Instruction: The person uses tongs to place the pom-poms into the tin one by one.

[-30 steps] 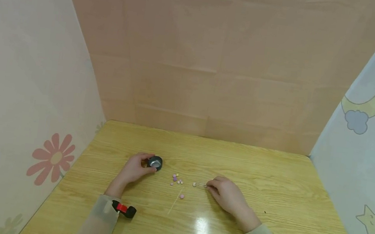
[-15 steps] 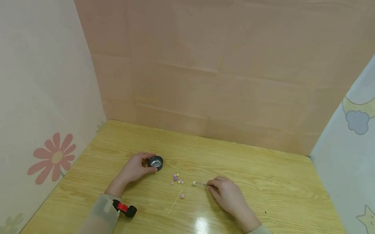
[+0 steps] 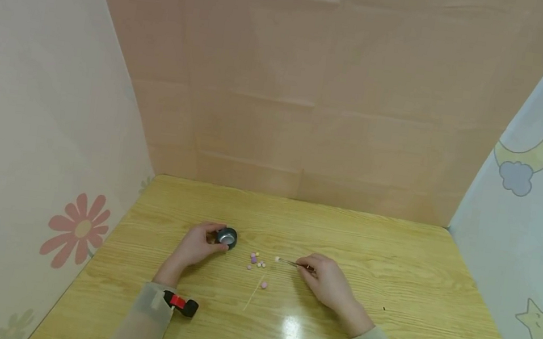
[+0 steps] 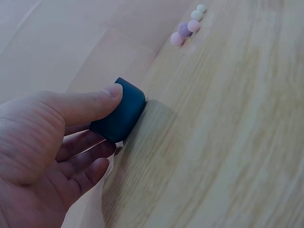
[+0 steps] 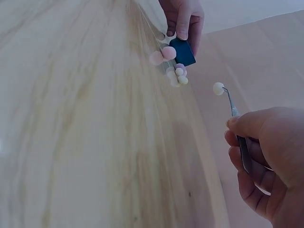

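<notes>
On the left of the table in the head view, my left hand (image 3: 193, 247) grips a small dark blue cup (image 3: 227, 238) with a silvery inside. Its thumb presses one side of the cup (image 4: 126, 114) in the left wrist view. My right hand (image 5: 270, 147) pinches a pair of metal tweezers (image 5: 234, 110), whose tips grasp a small white ball (image 5: 218, 89) raised off the tabletop. Between the hands lie several small balls: a purple one (image 3: 254, 260), a large pink one (image 3: 263, 285), and smaller pink, white and yellow ones.
A thin pale stick (image 3: 252, 295) lies on the wooden table (image 3: 370, 240) beside the large pink ball. A tiny dark speck (image 3: 384, 308) is to the right of my right hand. Patterned white walls (image 3: 12, 101) flank the table, with a tan backdrop (image 3: 283, 79) behind.
The tweezers have risen from the table with the white ball in their tips, shifting slightly left and away from me. My left hand and the cup stay almost where they were.
</notes>
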A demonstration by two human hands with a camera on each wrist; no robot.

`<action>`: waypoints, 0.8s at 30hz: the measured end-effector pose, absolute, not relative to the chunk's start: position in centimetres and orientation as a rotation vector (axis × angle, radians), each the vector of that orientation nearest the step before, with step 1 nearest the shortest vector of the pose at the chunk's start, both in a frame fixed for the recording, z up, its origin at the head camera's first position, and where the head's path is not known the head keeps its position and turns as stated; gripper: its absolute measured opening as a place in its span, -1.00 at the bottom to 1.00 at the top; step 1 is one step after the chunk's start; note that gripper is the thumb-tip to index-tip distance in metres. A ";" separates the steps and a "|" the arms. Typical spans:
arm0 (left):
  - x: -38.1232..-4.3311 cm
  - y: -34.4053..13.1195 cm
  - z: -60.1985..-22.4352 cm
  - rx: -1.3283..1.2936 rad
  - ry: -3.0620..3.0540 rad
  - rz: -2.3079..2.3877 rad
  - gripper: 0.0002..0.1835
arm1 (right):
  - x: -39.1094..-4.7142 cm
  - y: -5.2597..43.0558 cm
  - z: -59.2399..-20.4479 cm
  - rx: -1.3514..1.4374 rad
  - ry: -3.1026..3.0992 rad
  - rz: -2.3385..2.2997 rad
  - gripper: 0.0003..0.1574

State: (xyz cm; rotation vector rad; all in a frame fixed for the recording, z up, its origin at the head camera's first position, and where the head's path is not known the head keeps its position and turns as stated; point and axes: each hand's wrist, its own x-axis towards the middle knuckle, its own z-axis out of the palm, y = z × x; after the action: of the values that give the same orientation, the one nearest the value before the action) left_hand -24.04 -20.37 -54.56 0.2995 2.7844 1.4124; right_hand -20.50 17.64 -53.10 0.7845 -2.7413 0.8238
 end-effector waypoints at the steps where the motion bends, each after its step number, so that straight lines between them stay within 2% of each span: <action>1: -24.1 -20.4 -54.6 0.298 2.781 1.412 -0.38 | -20.5 17.5 -53.1 0.776 -2.742 0.833 -0.85; 24: -24.1 -20.2 -54.8 0.287 2.777 1.425 -0.38 | -22.4 10.6 -52.6 0.804 -2.745 1.007 -0.82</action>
State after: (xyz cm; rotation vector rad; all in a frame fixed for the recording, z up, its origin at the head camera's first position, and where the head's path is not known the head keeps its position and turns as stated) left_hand -24.10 -20.20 -54.79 0.2868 2.7771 1.4249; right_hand -22.39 10.61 -52.64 0.8040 -2.7445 1.0073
